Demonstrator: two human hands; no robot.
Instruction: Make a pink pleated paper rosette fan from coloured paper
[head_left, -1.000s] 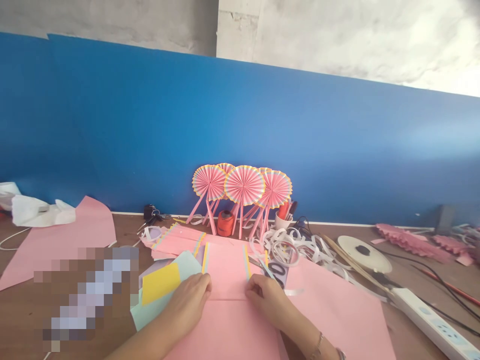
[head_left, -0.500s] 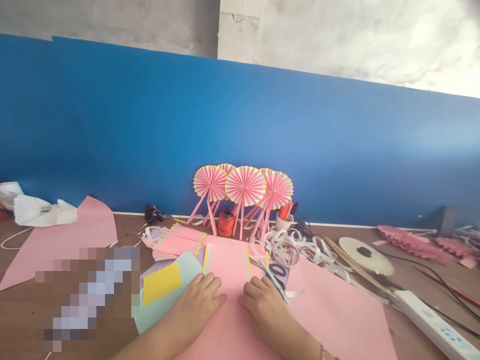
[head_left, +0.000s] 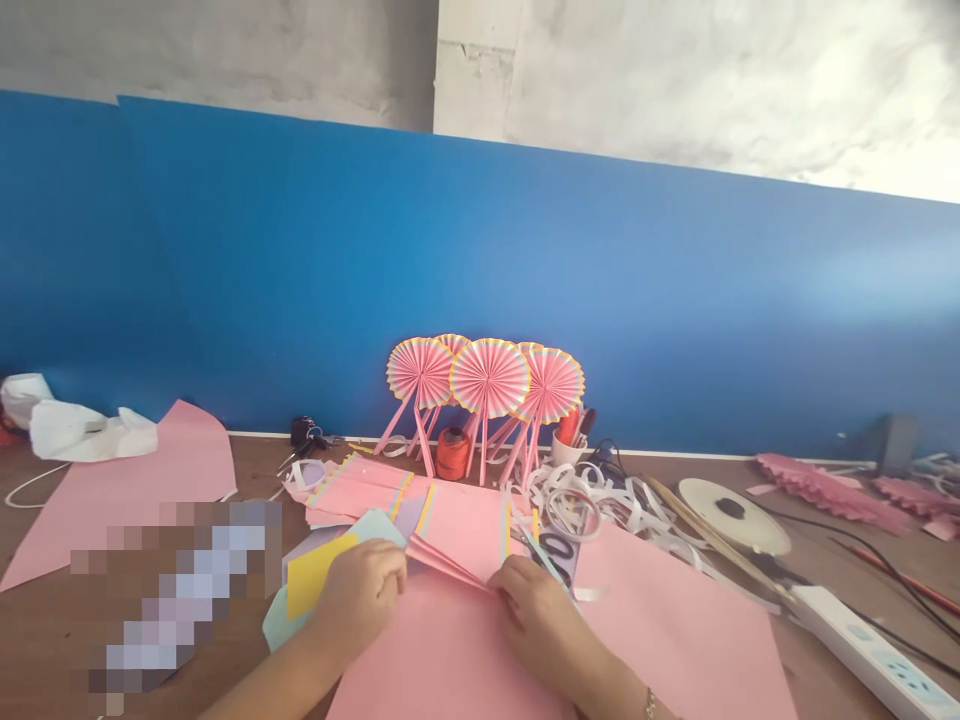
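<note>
A pink paper strip [head_left: 466, 512] with yellow and light-blue side borders lies in front of me, its near end raised in narrow pleats. My left hand [head_left: 366, 588] is closed at the left end of the pleats, thumb and fingers pinching the edge. At the right end, my right hand [head_left: 541, 612] pinches the same fold, fingers curled. Beneath both hands spreads a large pink sheet [head_left: 450, 650]. Scissors [head_left: 556, 548] with dark handles lie just beyond my right hand. Yellow paper [head_left: 309, 585] on light-blue paper [head_left: 277, 625] is partly covered by my left hand and forearm.
Several round pleated pink fans [head_left: 490, 378] lean against the blue partition [head_left: 300, 270]. An orange thread spool [head_left: 452, 455] stands before them. Curled white strips [head_left: 592, 500] heap at right, near a pale round disc [head_left: 733, 515] and a white power strip [head_left: 870, 640]. More bordered strips [head_left: 356, 490] lie left.
Both hands lay on the flat strip before. Now the strip's near end is lifted and pleated between them. My left hand has shifted left and its fingers have curled in.
</note>
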